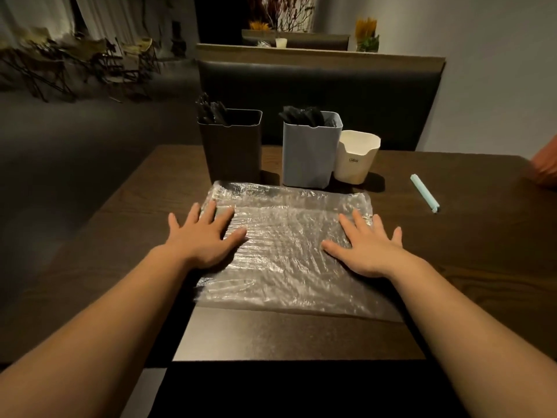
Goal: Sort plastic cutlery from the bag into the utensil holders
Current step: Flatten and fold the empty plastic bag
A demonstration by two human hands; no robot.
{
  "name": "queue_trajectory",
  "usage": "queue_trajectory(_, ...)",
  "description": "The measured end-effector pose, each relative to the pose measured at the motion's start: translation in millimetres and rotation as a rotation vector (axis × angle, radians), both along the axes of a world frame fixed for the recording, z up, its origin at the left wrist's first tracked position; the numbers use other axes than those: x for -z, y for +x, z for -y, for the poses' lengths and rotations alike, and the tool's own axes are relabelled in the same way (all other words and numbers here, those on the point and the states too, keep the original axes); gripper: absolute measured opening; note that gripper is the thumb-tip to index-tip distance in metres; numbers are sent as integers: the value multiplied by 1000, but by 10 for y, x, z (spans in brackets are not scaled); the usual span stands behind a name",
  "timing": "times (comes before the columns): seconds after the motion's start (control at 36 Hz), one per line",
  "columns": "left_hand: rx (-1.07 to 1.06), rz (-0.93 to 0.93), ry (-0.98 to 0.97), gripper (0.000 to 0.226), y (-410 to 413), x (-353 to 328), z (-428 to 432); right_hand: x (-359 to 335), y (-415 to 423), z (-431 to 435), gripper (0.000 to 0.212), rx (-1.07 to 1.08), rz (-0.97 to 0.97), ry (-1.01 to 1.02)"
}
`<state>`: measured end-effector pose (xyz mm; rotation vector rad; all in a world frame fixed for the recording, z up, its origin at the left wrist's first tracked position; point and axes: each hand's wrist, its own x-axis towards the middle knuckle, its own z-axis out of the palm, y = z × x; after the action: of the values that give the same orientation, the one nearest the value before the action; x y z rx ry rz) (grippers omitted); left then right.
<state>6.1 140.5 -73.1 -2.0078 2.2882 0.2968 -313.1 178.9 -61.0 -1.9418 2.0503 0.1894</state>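
Observation:
A clear crinkled plastic bag (286, 254) lies flat on the dark wooden table (470, 260). My left hand (205, 236) rests palm down on the bag's left side with fingers spread. My right hand (369, 248) lies flat on its right side, fingers straight. Behind the bag stand three holders: a dark one (232, 146) with black cutlery sticking out on its left, a grey-blue one (310, 152) holding black cutlery, and a shorter white one (355, 158) whose contents I cannot see.
A pale green bag clip (424, 193) lies on the table to the right of the holders. An orange object (544, 167) shows at the right edge. A dark padded bench back (319, 95) stands behind the table.

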Motion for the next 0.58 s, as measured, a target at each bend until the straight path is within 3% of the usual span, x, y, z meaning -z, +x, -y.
queue_trajectory(0.06,-3,-18,31,78,2,-24,14,-81,-19,-42,80,0,97,-39)
queue_trajectory(0.14,-45,-156,-12,72,22,-117,49,-209,-103,-60,63,85,291,-364)
queue_trajectory(0.22,-125,-153,-74,71,67,-217,69,-305,-200,16,47,181,191,-546)
queue_trajectory(0.33,-238,-23,-138,70,-73,-283,-53,-365,-153,208,42,64,208,-474)
queue_trajectory(0.44,-23,-71,-261,66,-530,-231,-216,-416,119,423,38,-126,164,-430)
queue_trajectory(0.58,-39,-108,-61,66,-583,17,-99,-443,229,679,52,80,90,-395)
